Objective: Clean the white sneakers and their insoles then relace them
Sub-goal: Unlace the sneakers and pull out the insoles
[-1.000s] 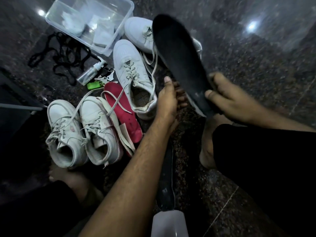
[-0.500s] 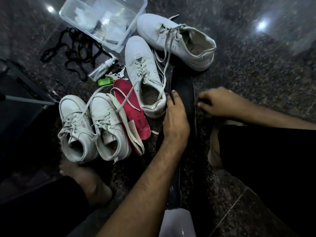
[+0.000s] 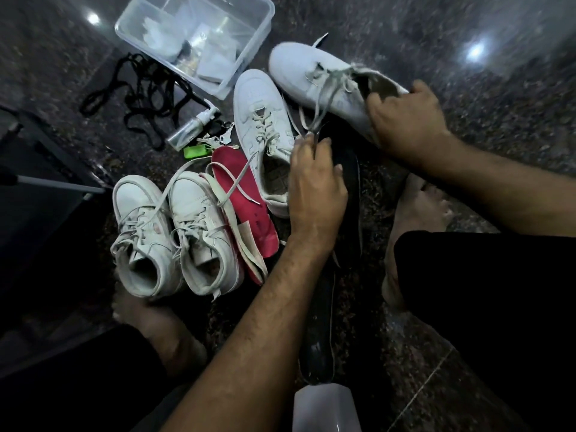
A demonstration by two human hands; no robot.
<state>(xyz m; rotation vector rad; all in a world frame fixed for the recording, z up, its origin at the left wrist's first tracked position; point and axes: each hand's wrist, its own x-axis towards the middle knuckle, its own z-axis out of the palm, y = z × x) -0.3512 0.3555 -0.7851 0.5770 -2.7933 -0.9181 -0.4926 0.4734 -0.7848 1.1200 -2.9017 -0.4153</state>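
Several white sneakers lie on the dark stone floor. My right hand [image 3: 405, 120] grips the heel of the far sneaker [image 3: 314, 73], which lies on its side. My left hand [image 3: 314, 185] pinches that sneaker's lace [image 3: 321, 110] at its fingertips, above a black insole [image 3: 349, 169] on the floor. A second sneaker [image 3: 261, 126] sits just left of my left hand. Two more sneakers [image 3: 140, 232] [image 3: 202, 232] stand side by side at the left. A red insole [image 3: 246, 201] and a beige insole [image 3: 246, 241] lie between them and my left hand. Another black insole [image 3: 321, 332] lies near my left forearm.
A clear plastic box [image 3: 249, 14] with cloths and packets stands at the back. Black laces [image 3: 146, 95], a small spray bottle [image 3: 193, 126] and keys with a green tag [image 3: 196, 150] lie beside it. A white container [image 3: 324, 406] sits at the bottom edge. My bare feet rest on the floor.
My right hand put the black insole down on the floor, then moved up and took hold of the far sneaker's heel. My left hand moved to that sneaker's lace.
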